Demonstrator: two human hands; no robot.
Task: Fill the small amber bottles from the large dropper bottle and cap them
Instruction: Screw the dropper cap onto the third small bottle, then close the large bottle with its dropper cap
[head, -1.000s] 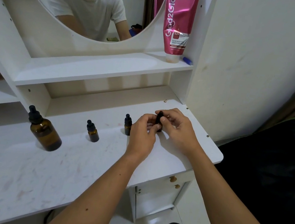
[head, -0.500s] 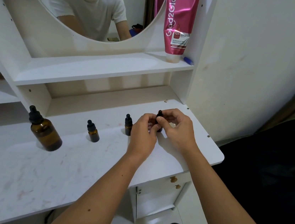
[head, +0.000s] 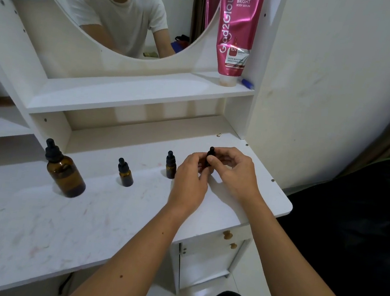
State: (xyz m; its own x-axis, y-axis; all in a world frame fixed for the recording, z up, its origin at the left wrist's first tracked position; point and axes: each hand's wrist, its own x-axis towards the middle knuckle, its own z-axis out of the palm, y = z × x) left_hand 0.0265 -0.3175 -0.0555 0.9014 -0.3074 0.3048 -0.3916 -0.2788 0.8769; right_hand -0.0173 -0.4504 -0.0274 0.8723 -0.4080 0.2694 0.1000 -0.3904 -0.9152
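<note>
Desk: my white vanity top (head: 32,221), faint pink scuffs.
Shelf: white (head: 126,95), pink serum tube (head: 238,30) at right end.
Mirror: round (head: 122,8), above shelf.
Wall: off-white (head: 346,68), right.
Drawer: knobs (head: 227,235), under desk's right edge.

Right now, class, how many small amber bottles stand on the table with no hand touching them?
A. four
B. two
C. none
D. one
B: two small capped bottles, one nearer the large bottle and one beside the left hand, stand free on the table; a third is held in both hands.
</note>
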